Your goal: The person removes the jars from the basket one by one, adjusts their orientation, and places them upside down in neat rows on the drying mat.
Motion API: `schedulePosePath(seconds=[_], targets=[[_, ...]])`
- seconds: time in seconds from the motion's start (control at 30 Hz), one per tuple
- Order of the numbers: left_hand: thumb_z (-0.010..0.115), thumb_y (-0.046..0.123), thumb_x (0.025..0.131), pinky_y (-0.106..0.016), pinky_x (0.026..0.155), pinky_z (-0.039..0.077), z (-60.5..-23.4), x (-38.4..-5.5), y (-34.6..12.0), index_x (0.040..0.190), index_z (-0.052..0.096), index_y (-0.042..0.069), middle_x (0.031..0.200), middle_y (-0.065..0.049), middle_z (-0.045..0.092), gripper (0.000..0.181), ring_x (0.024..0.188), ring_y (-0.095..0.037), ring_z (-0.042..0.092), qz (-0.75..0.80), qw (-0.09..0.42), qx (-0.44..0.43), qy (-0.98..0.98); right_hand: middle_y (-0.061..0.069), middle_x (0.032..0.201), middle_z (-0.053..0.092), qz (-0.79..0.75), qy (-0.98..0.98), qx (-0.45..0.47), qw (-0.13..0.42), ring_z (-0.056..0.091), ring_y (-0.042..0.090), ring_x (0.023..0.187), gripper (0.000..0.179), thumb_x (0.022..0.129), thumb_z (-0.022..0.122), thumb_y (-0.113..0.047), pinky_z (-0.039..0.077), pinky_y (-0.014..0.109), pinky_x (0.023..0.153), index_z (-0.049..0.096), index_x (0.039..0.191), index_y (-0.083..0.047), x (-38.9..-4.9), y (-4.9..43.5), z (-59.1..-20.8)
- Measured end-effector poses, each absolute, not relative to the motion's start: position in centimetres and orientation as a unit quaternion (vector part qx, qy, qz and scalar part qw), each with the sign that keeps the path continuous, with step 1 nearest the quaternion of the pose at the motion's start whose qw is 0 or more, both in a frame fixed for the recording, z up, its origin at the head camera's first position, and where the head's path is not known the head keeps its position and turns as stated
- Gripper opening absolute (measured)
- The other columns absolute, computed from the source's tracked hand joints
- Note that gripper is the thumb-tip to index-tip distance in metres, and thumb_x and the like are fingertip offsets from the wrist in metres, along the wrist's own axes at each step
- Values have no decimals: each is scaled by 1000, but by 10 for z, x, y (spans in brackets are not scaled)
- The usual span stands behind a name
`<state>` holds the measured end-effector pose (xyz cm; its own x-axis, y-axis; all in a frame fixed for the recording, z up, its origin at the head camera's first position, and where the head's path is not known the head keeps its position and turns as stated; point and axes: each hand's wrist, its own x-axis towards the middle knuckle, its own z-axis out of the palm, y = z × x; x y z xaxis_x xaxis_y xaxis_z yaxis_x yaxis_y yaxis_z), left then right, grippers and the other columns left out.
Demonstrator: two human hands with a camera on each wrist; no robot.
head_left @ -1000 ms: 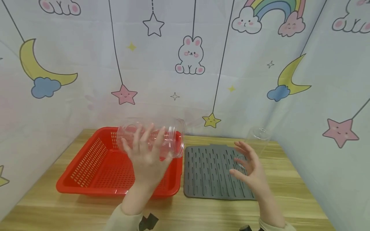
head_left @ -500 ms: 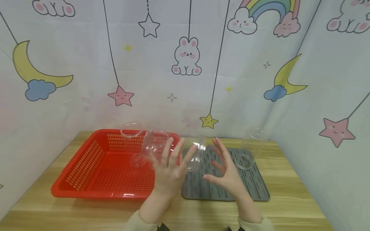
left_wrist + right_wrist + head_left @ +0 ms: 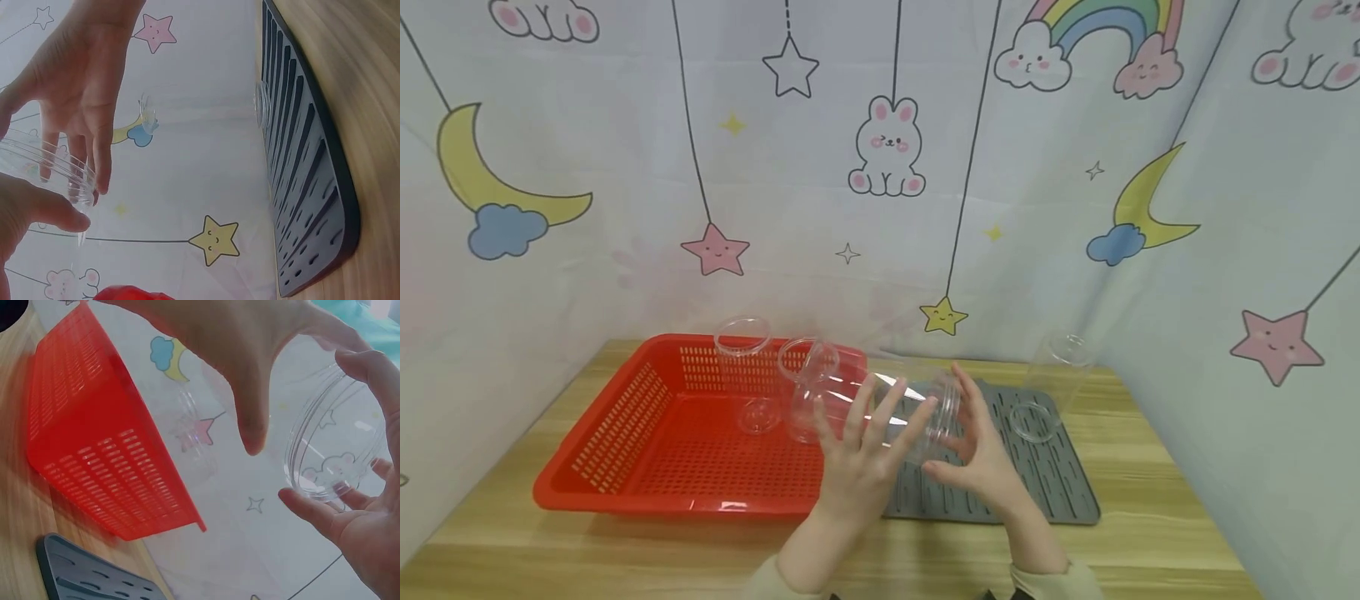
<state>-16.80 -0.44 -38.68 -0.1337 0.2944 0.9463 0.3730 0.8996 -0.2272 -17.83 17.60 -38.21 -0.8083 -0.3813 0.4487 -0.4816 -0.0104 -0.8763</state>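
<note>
A large clear jar with a ridged mouth lies sideways in the air, over the red basket's right edge and the grey mat. My left hand grips it from the near side with fingers spread along its body. At the mouth end, my right hand curls thumb and fingers about the rim. The right wrist view shows the rim between that hand's thumb and fingers. Two clear cups, one further left and one partly behind the jar, stand in the red basket.
A grey slotted drying mat lies right of the basket on the wooden table. A tall clear cup stands on the mat's far right part. A white patterned cloth hangs behind the table and at both sides.
My left hand has carried the jar rightward from over the basket, its mouth end now over the mat. My right hand has moved left to the jar's mouth end and met it.
</note>
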Motion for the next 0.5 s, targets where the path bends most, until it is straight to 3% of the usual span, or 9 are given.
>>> schedulePosePath(seconds=[0.13,0.23,0.37,0.5], targets=[[48,0,90,-61,119,-6,-388,-168,-3,148,40,27,136,-9,52,64,128,-33,42,-32,609,-224,-760,17,151,29,649,-697,301,56,41,18,138,104,73,80,1,52,36,94,15,154,-6,-178,175,-382],[47,-1,91,-61,119,-7,-388,-168,-2,150,37,27,136,-10,51,66,131,-34,39,-33,598,-225,-769,10,149,32,651,-696,296,60,43,4,132,103,72,79,4,52,32,93,17,153,-6,-178,175,-381],[64,0,78,-62,118,-7,-388,-165,-3,152,32,27,139,-11,49,85,142,-36,29,-39,579,-228,-782,9,149,34,652,-698,290,62,43,1,132,102,72,79,4,53,33,93,19,153,-8,-179,176,-382],[87,15,60,-64,118,-3,-386,-161,-4,152,29,27,141,-11,46,110,149,-37,17,-45,560,-231,-794,15,150,32,647,-707,276,66,41,4,134,101,73,80,1,52,36,94,21,153,-12,-178,178,-382]])
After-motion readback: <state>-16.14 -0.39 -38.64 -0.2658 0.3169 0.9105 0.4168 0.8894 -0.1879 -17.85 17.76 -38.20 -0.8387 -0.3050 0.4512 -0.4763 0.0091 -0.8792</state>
